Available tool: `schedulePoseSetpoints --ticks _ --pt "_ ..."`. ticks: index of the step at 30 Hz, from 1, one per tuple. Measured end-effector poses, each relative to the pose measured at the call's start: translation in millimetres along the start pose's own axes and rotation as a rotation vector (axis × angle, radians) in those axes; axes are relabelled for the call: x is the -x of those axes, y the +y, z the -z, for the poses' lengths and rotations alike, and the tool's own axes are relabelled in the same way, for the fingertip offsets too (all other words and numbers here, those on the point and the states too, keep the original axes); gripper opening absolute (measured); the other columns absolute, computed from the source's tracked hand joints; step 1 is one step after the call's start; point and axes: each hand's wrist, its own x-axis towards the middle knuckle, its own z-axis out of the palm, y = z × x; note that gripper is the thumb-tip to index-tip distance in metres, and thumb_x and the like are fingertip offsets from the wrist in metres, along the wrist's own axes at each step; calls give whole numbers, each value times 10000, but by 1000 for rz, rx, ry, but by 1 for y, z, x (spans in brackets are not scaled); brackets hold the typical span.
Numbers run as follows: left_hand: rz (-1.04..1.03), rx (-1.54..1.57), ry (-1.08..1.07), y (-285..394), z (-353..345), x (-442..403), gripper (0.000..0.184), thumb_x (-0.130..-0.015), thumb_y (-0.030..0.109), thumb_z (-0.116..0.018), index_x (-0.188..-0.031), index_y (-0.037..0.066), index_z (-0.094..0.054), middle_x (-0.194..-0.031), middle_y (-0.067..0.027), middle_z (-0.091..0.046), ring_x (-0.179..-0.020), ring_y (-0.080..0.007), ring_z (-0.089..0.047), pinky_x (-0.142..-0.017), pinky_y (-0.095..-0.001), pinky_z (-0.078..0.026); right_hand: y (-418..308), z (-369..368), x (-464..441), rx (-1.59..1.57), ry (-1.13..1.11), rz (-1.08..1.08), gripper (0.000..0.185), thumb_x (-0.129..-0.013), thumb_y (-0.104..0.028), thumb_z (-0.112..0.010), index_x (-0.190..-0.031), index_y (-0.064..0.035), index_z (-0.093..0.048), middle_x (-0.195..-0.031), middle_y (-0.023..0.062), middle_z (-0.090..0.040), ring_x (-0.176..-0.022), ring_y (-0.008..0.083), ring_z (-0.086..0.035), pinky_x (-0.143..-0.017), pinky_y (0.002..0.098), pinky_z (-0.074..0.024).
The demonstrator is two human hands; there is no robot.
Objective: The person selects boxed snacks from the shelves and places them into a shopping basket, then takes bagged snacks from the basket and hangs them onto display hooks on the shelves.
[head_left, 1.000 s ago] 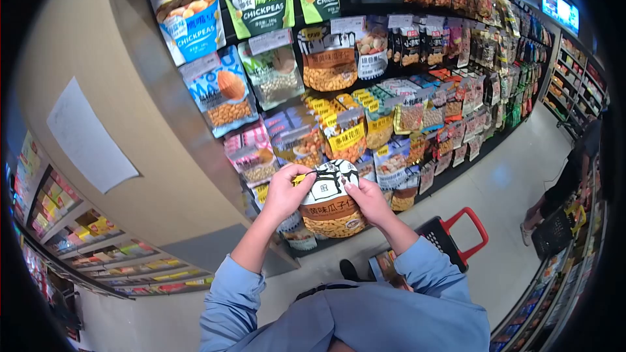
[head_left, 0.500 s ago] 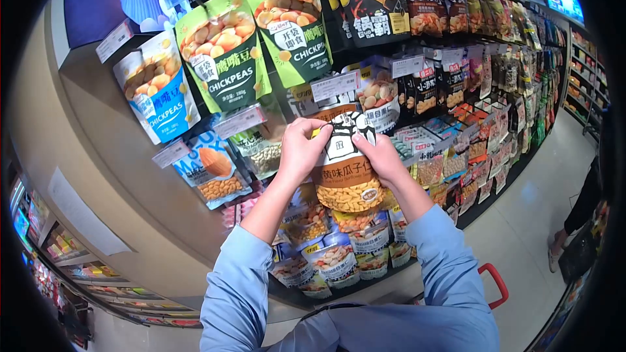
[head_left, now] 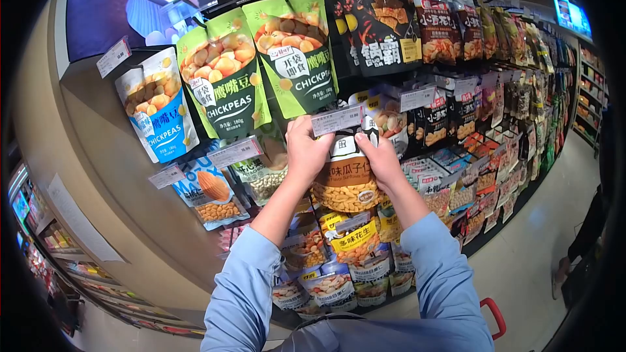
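Both of my hands grip a brown and white bag of sunflower kernels [head_left: 349, 190] by its upper sides. My left hand [head_left: 306, 148] is closed on its left edge, its fingers partly behind the bag. My right hand [head_left: 382, 161] pinches the right edge, thumb on the front. The bag's top lies behind a price tag [head_left: 338, 120] on the rack, so I cannot tell whether it hangs on the hook. Green chickpea bags [head_left: 292, 45] hang just above, and a bag of mixed nuts [head_left: 387, 116] is right behind my right hand.
A blue and white chickpea bag [head_left: 158, 107] and an almond bag [head_left: 210, 186] hang to the left by a curved beige panel [head_left: 85, 156]. Yellow peanut bags [head_left: 355, 242] hang below. Price tags jut out between rows. A red handle [head_left: 493, 318] is at lower right.
My hands have brought the sunflower kernel bag in toward the rack, and its top is now behind the price tag. The view has tilted up slightly, showing more tags above.
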Motion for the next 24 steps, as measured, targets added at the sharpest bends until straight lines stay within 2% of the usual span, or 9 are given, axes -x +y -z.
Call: schedulePoseSetpoints --ticks 4,7,11,12,15,17,21,24 --pt "-1 8 32 -3 -6 -4 203 -686 162 -730 -868 74 -716 -861 -119 -677 -862 -318 -609 -809 -400 -470 -1 1 -10 0 16 14 219 -973 -183 -574 -1093 -6 -618 -992 29 -659 -866 104 -615 -759 265 -502" --pt "18 29 -7 2 -6 -6 208 -691 113 -761 -871 25 -701 -854 -121 -681 -842 -259 -620 -809 -357 -477 -4 3 -11 -36 24 -16 214 -962 -161 -580 -1098 1 -615 -996 37 -658 -863 112 -617 -753 271 -503" --pt "-8 -57 38 0 -11 0 203 -700 151 -750 -860 38 -698 -867 -112 -684 -845 -283 -616 -809 -374 -478 -1 6 -7 -69 29 -65 209 -958 -160 -588 -1080 8 -617 -985 41 -661 -847 108 -615 -733 268 -499" --pt "-46 -79 85 -2 -15 2 173 -711 156 -731 -848 56 -695 -867 -88 -667 -854 -284 -591 -830 -385 -453 1 7 -6 -73 27 -66 207 -959 -160 -588 -1078 6 -618 -985 41 -662 -847 109 -617 -735 268 -500" --pt "-48 -38 -4 -1 -10 3 201 -706 173 -714 -894 106 -696 -905 -48 -641 -929 -263 -557 -908 -384 -370 2 9 -8 -43 16 -75 219 -967 -159 -580 -1107 7 -609 -1004 48 -663 -861 118 -628 -749 274 -515" --pt "-94 -28 -5 -2 -7 1 170 -715 136 -700 -881 103 -690 -873 -45 -627 -916 -257 -555 -902 -376 -365 3 8 -10 -9 10 -83 234 -974 -158 -572 -1136 8 -599 -1024 56 -664 -874 127 -638 -761 280 -528" --pt "-158 -7 7 -4 -5 0 133 -712 113 -702 -842 87 -688 -832 -53 -618 -876 -262 -557 -863 -378 -387 -3 1 -9 -27 24 -53 196 -961 -156 -584 -1063 -1 -645 -961 37 -672 -833 106 -622 -732 262 -501" --pt "-177 -25 6 -2 -3 -3 140 -708 103 -703 -844 75 -683 -824 -56 -615 -872 -266 -557 -851 -377 -395 -6 -1 -8 -27 33 -46 199 -959 -159 -588 -1069 -2 -641 -959 38 -672 -826 104 -623 -719 259 -502"
